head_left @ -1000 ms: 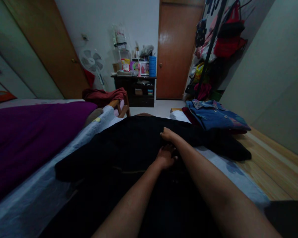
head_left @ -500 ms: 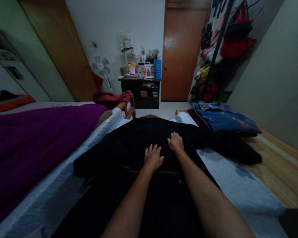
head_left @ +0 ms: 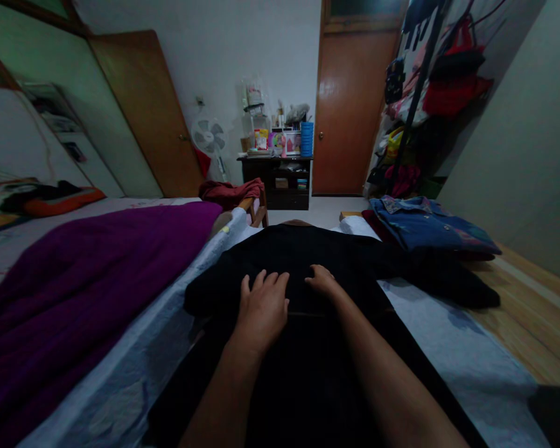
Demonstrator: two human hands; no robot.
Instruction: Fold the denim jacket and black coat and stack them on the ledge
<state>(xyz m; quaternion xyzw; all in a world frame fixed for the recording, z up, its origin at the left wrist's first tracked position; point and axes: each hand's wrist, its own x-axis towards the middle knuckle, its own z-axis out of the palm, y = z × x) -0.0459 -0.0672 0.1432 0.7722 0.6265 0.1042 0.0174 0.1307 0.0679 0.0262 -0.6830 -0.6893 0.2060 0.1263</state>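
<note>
A black long-sleeved garment (head_left: 303, 249) lies spread over a pale blue patterned cloth (head_left: 429, 323), one sleeve stretching to the right. My left hand (head_left: 262, 305) is over the garment's middle, palm down, fingers apart, holding nothing. To its right, my right hand (head_left: 321, 279) rests on the garment with its fingers bent down against the fabric; its fingertips are partly hidden, so a grip on the fabric cannot be made out. A folded blue denim garment (head_left: 434, 224) sits on dark red cloth beyond the right sleeve.
On the left, a purple blanket (head_left: 121, 261) covers a bed. A red cloth (head_left: 231, 191) hangs over a wooden frame ahead. Farther back are a white fan (head_left: 209, 135), a dark cabinet (head_left: 287, 200) and hanging bags (head_left: 452, 93).
My left hand has moved left and nearer, and my right hand slightly nearer. The garment's left sleeve has shifted inward. The view has turned a little left and up.
</note>
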